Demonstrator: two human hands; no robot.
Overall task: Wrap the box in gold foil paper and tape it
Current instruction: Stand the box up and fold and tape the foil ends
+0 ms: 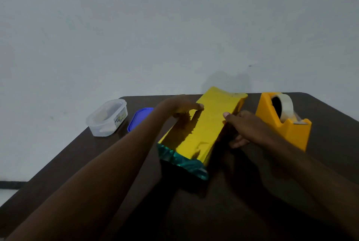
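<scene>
Box (202,132), sheathed in gold foil paper (211,116) with a teal printed end (182,160) left bare at the near side, lies mid-table between both hands. Left hand (182,105) holds the far-left edge, thumb on the foil; right hand (244,126) grips the right side, thumb on top and fingers curled under. Dark table (77,163) also carries, right, a yellow tape dispenser (285,124) with roll; left, a clear plastic container (106,117) and blue lid (138,118).

Both arms outstretched, left hand (181,105) and right hand (245,127) (thumbs inward)
</scene>
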